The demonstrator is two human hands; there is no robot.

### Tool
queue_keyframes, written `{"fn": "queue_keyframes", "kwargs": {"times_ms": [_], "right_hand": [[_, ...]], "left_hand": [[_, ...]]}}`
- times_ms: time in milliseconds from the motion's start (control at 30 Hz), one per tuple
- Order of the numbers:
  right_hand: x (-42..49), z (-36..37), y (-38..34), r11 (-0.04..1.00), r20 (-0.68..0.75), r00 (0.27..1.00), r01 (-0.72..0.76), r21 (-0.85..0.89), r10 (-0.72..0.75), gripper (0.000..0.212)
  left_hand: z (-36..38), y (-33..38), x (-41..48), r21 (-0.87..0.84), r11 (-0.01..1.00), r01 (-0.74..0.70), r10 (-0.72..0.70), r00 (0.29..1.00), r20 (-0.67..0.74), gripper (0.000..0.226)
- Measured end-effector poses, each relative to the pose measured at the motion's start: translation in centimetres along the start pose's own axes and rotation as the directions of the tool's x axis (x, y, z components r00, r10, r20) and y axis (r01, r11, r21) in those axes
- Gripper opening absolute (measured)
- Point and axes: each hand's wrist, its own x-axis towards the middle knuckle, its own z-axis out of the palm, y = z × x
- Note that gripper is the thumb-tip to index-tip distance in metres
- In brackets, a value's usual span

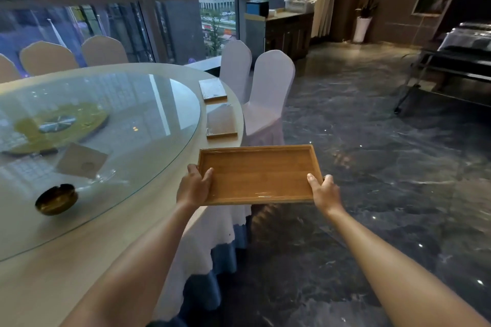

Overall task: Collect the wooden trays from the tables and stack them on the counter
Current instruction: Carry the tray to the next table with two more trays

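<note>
I hold a rectangular wooden tray level in the air, just off the right edge of the round table. My left hand grips its left short side, thumb inside the rim. My right hand grips its right short side the same way. Two more wooden trays lie flat on the table's right rim: a nearer one and a farther one. A dark wooden counter stands by the window at the back.
A glass turntable covers the table's middle, with a brass ashtray and a card stand on it. White-covered chairs stand right of the table. A metal trolley is at far right. Dark marble floor lies ahead.
</note>
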Motion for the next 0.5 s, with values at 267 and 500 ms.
{"fn": "queue_keyframes", "kwargs": {"times_ms": [267, 500], "right_hand": [[20.4, 4.2, -2.6, 0.994, 0.133, 0.987, 0.095, -0.061, -0.086, 0.055], [37.7, 5.6, -7.0, 0.967, 0.292, 0.938, 0.230, -0.108, -0.190, 0.046]], "left_hand": [[8.3, 4.1, 15.1, 0.006, 0.993, 0.121, -0.120, 0.989, -0.082, 0.037], [13.8, 9.8, 25.9, -0.010, 0.967, 0.255, -0.252, 0.951, -0.179, 0.046]]}}
